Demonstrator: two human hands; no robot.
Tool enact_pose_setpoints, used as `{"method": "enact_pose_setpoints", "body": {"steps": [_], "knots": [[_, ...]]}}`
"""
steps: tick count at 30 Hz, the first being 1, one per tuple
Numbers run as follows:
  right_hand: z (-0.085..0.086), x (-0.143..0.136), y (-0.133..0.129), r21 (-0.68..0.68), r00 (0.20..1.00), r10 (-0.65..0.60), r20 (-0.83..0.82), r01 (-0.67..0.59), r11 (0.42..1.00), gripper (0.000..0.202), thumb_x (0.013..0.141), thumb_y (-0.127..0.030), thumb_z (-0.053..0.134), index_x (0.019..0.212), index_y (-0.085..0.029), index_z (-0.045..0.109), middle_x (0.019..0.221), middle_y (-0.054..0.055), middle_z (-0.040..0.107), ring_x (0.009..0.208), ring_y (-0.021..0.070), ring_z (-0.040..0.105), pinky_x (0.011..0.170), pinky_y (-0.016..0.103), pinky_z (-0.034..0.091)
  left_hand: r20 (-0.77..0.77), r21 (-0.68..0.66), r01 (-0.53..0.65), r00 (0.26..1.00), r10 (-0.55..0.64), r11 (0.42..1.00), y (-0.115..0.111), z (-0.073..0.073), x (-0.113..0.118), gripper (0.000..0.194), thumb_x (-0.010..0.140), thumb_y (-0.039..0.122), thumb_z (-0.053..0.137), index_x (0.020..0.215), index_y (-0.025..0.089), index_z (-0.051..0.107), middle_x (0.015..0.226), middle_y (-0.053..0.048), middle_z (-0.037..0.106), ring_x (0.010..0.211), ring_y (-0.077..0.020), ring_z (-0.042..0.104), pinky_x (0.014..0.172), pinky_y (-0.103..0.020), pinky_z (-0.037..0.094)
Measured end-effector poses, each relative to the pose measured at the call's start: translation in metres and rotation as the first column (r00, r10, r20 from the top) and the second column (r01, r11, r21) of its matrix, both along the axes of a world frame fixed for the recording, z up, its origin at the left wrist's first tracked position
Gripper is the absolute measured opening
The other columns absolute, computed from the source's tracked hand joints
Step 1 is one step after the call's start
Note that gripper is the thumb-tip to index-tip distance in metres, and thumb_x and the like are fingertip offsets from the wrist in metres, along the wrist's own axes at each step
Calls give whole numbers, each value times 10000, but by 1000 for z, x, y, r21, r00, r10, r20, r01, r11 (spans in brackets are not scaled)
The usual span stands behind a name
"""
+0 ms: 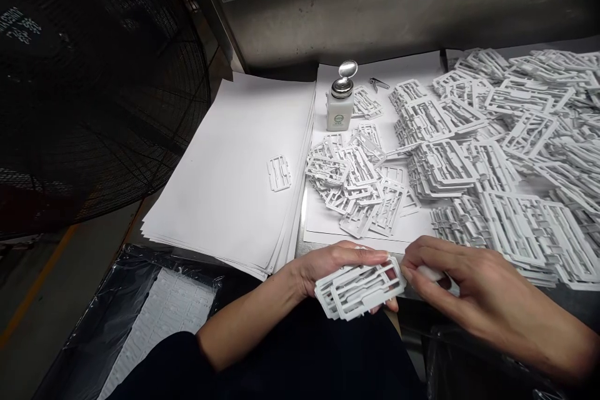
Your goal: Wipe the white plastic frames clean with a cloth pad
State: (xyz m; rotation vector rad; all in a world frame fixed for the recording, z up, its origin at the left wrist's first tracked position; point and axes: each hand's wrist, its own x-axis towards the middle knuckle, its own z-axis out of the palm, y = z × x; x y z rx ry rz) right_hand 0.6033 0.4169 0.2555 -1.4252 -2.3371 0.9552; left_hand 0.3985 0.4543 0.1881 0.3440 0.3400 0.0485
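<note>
My left hand (335, 265) is closed round a small stack of white plastic frames (368, 290), thumb on top and fingers beneath. Thin shaped bars run inside each frame. My right hand (462, 284) is closed at the stack's right end, thumb and forefinger pinched at the frame's corner. A small white wad (432, 273) shows inside the curl of its fingers; its kind cannot be made out. Just beyond both hands lies a loose heap of the same frames (360, 169) on white paper.
A pump bottle (340, 106) with its metal lid raised stands behind the heap, near a small nail clipper (379, 84). Many stacked frames (515, 225) cover the right side. One frame (279, 172) lies on the left paper stack (225, 181). A plastic-lined box (159, 319) and fan (107, 75) are left.
</note>
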Motion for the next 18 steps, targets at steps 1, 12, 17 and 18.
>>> {"method": "enact_pose_setpoints", "body": {"steps": [1, 12, 17, 18], "knots": [[-1, 2, -1, -20, 999, -20, -27, 19, 1000, 213, 917, -329, 440, 813, -239, 603, 732, -22, 593, 542, 103, 544, 493, 227, 393, 13, -15, -2, 1000, 2, 1000, -1, -1, 0, 411, 771, 449, 618, 940, 74, 635, 794, -129, 675, 600, -177, 639, 475, -230, 516], [-2, 7, -3, -168, 988, -110, -105, 92, 982, 239, 907, -406, 469, 904, -251, 652, 813, 10, 630, 642, 147, 579, 533, 244, 444, 59, -67, -7, 998, 11, 998, -6, -8, 2, 444, 800, 469, 555, 968, 65, 624, 820, -142, 674, 611, -184, 636, 431, -234, 511], [1, 4, -1, -163, 995, -74, -72, 61, 985, 228, 921, -394, 447, 928, -277, 643, 814, -19, 621, 635, 123, 580, 550, 235, 447, 35, -47, 4, 999, -2, 999, -5, -5, 2, 427, 813, 452, 549, 964, 61, 629, 817, -138, 671, 609, -181, 636, 441, -234, 515], [2, 4, 0, -152, 997, -57, -54, 48, 987, 222, 923, -390, 444, 918, -284, 640, 808, -27, 618, 624, 116, 577, 544, 232, 440, 30, -47, 6, 1000, -4, 999, -5, -5, 2, 423, 816, 447, 547, 963, 59, 630, 817, -136, 672, 610, -180, 638, 443, -234, 517]]}}
